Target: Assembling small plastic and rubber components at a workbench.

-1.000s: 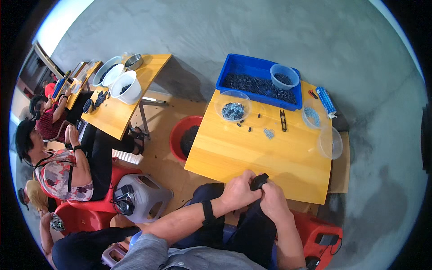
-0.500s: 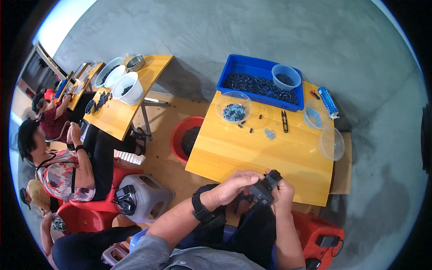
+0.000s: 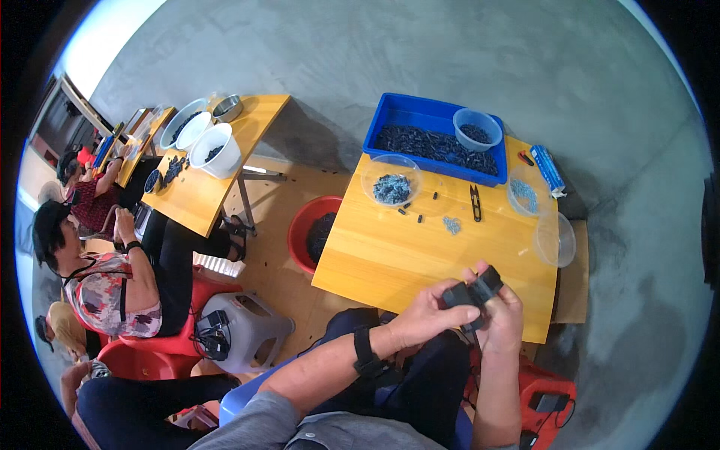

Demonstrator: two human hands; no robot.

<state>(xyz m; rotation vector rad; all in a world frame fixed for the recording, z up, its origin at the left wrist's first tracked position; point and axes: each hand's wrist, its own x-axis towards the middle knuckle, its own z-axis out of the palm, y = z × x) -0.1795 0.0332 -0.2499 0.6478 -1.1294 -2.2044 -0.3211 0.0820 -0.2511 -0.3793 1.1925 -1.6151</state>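
Just over the near edge of the table (image 3: 390, 270), both of my hands hold a small black boxy device (image 3: 460, 300) with a jutting block at one end. My left hand (image 3: 420, 319) is closed on its left side, the thumb lying across the front. On the other side, my right hand (image 3: 504, 326) has its fingers curled around the device; part of that grip is hidden behind it. What kind of device it is, I cannot make out. A black band with a small unit (image 3: 369, 352) is strapped around my left wrist.
Along the table's far side stand a blue tray (image 3: 420, 105) of dark pieces and clear bowls (image 3: 390, 169) of small parts. Thread snips (image 3: 475, 202) lie nearby. A red tub (image 3: 300, 225) is on the floor at left. Co-workers (image 3: 112, 277) sit further left.
My hands have moved right and slightly up with the black device. It is now tilted differently, with the jutting block pointing toward the upper right.
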